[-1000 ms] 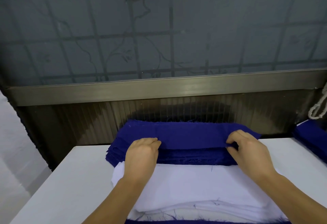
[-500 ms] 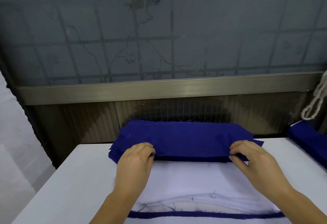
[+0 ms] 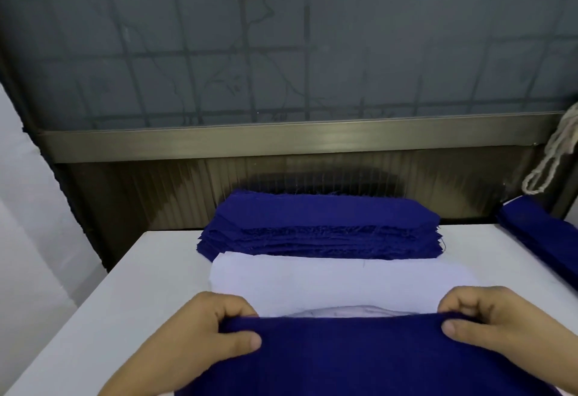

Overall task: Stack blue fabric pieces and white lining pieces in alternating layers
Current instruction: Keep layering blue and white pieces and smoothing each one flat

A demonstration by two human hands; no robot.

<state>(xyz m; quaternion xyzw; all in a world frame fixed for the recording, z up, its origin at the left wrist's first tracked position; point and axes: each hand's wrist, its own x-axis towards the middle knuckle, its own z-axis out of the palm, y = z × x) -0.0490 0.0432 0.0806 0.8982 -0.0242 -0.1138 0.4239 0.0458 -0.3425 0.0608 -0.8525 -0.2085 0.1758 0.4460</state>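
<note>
Both hands are on one blue fabric piece (image 3: 359,358), drawn to the near edge of the counter (image 3: 150,270). The left hand (image 3: 200,339) pinches its far-left corner, thumb flat on top and the curled fingers (image 3: 219,305) tucked over the far hem; the right hand (image 3: 497,326) does the same at the far-right corner, thumb on the cloth and fingers bunched behind the edge. The piece hangs between the two grips with a slight sag along its upper edge, so I'd judge it light and quite limp, a woven cloth that will fold or wrinkle if held at one point only. Taking it by the two corners, kept taut, looks like the right hold for laying it flat. Raw edges look frayed, so threads could catch.

Just beyond it the white lining pieces (image 3: 337,283) lie in a pile at the middle of the counter, the top sheet smooth, probably thinner and more slippery, likely to shift if the blue is dragged across. Behind, towards the far edge, sits the thick pile of blue pieces (image 3: 322,226), its layers slightly fanned. More blue cloth (image 3: 538,229) lies at the far right corner, and a cord (image 3: 553,154) hangs above it
</note>
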